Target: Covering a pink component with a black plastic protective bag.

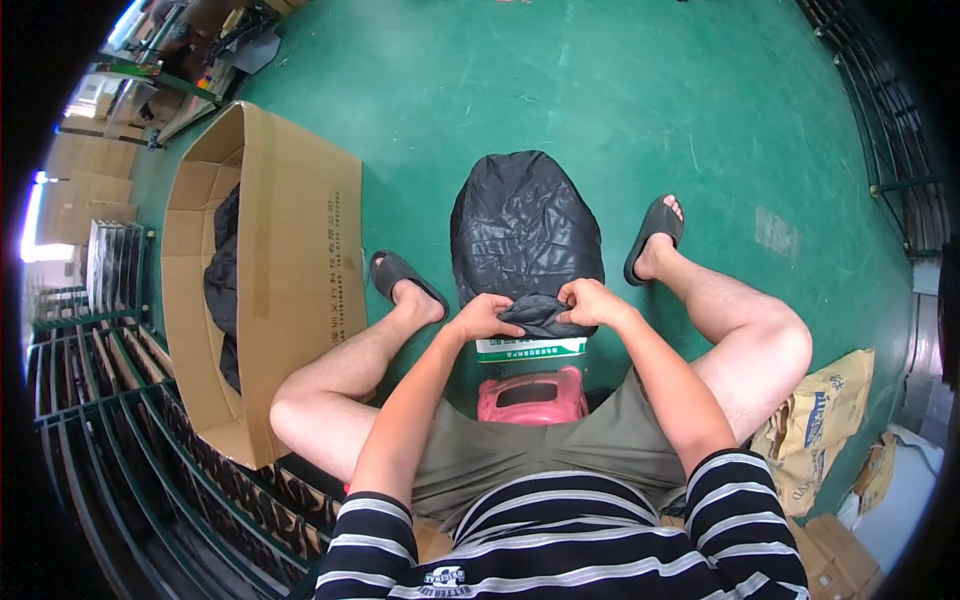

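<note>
A shiny black fabric cover (525, 225) lies bulging over something on the floor between my feet. Its near edge is gathered up between both hands. My left hand (485, 317) pinches the left part of that edge, and my right hand (588, 303) grips the right part. Below the raised edge shows a strip of a white and green box (530, 348); the rest of what the cover hides cannot be made out.
A tall open cardboard box (300, 240) with black fabric (224, 270) inside stands at left. Beneath me is a pink plastic stool (530, 412). Dark metal racks (150, 470) line the left, and brown paper sacks (815, 425) lie at right on the green floor (680, 110).
</note>
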Tool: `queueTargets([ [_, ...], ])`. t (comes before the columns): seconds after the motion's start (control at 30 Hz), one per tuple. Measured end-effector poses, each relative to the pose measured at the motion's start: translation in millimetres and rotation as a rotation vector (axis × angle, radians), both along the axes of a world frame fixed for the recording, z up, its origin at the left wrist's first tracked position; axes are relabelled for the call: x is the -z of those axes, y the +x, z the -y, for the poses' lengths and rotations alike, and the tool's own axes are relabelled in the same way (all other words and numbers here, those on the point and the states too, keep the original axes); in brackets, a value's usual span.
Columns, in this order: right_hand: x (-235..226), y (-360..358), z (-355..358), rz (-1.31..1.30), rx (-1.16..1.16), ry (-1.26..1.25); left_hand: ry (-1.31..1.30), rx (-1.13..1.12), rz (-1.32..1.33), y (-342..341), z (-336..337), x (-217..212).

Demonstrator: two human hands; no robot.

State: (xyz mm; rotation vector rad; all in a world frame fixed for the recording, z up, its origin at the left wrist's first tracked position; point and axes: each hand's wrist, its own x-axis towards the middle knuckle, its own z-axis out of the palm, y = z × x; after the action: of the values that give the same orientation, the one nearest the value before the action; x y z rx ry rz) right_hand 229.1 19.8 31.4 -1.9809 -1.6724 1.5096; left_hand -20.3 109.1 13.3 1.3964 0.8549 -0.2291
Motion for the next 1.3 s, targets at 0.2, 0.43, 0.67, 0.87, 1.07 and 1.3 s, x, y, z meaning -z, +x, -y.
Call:
queueTargets([
  [0.2, -9.9, -3.6, -4.2, 0.035, 0.056, -0.054, -0.046, -0.055, 0.097, -4.1, 6.4, 5.0],
  [0.43, 7.5, -0.3, -0.8, -0.278, 0.015, -0.031, 0.059, 0.021, 0.101, -5.9, 10.3, 20.3],
  [0.67, 19.0, 5.9, 2.3, -0.401, 0.062, -0.208, -0.089, -0.040, 0.126, -4.1, 11.9, 26.0],
  [0.87, 17.3, 5.6, -0.8, -0.374, 0.014, -0.253, -0.078, -0.025, 0.111, -1.5, 10.6, 18.1],
  [1.07, 9.6, 1.1, -0.9, -0.362, 0.011, -0.267, -0.103, -0.026, 0.101, -1.7, 9.8, 17.4],
  [1.3, 7.4, -6.0, 0.7, -0.350, -0.028, -0.261, -0.129, -0.045, 0.102, 1.1, 10.7, 10.9],
])
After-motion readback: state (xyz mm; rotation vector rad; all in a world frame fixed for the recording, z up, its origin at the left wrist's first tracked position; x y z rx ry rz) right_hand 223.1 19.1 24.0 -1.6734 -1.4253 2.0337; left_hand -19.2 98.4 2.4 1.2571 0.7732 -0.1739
